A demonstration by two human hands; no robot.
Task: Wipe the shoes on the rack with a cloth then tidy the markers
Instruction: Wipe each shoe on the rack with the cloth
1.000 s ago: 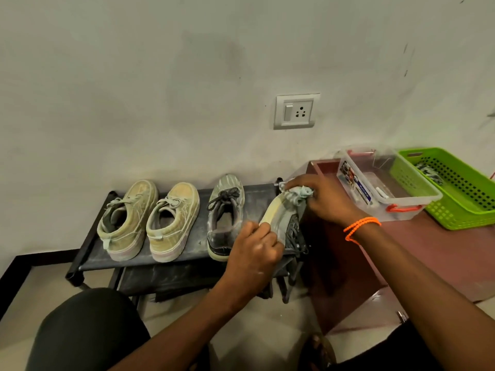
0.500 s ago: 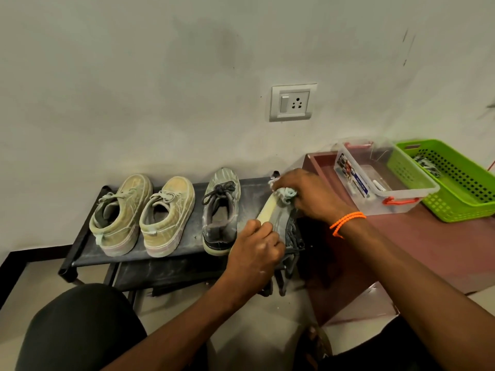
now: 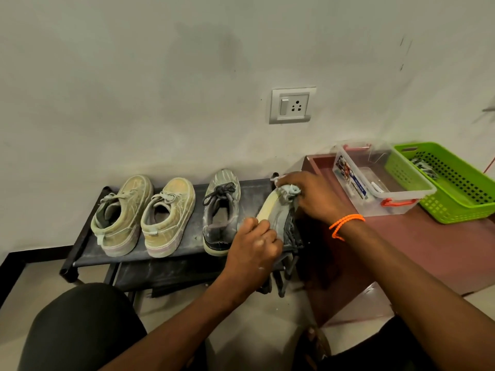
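A grey shoe (image 3: 278, 215) is tipped on its side at the right end of the black rack (image 3: 88, 259), its pale sole facing left. My left hand (image 3: 254, 246) grips its heel end. My right hand (image 3: 312, 198), with an orange band on the wrist, holds a small pale blue cloth (image 3: 290, 190) bunched against the shoe's toe. A second grey shoe (image 3: 221, 211) and two olive sneakers (image 3: 122, 214) (image 3: 167, 216) stand upright on the rack. Markers (image 3: 426, 168) lie in the green basket (image 3: 455, 207); another marker (image 3: 377, 187) lies in the clear box (image 3: 401, 202).
The clear box and green basket sit on a low reddish-brown table (image 3: 442, 253) right of the rack. A wall socket (image 3: 293, 105) is above. My knee (image 3: 80, 328) is at lower left, close to the rack's front edge.
The cloth in my right hand has shifted a little over the toe of the tipped shoe. My left hand keeps its grip on the heel. The view has moved slightly.
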